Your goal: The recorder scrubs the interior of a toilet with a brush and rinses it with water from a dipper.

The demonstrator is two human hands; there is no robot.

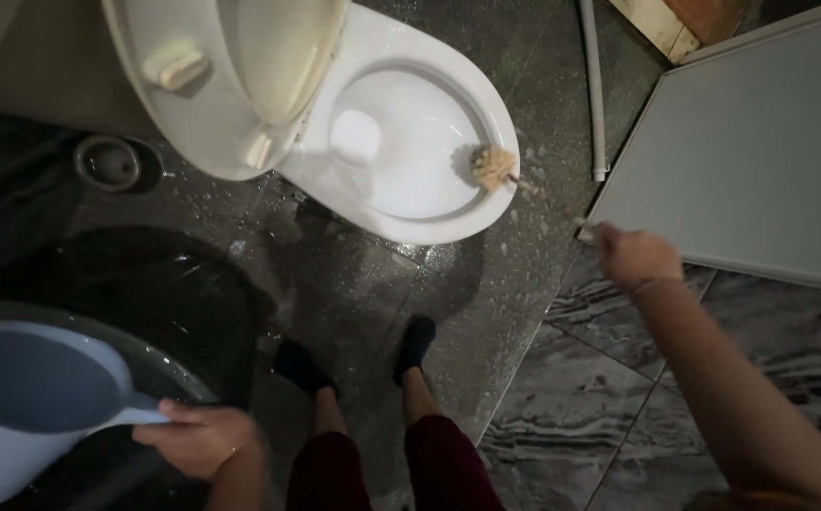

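Down on the dark wet floor (486, 284) stands a white toilet (410, 203) with its seat and lid (231, 66) tipped up. The right hand (633, 255) has its grip shut tight on the thin handle of a brush (494, 167); the handle is too thin and blurry to see well. The tan brush head rests on the right side of the bowl rim, just at the edge. The left hand (198, 437) has its grip closed around the handle of a pale blue jug (32, 393), low on the left. The jug sits over a big dark tub (169, 374). Two feet in dark socks (358, 355) stand on the floor between the hands, near the front of the toilet. A grey door (751, 161) is just beside the right hand. A white pipe (593, 85) stands behind it. A small round drain (108, 161) is left of the toilet.
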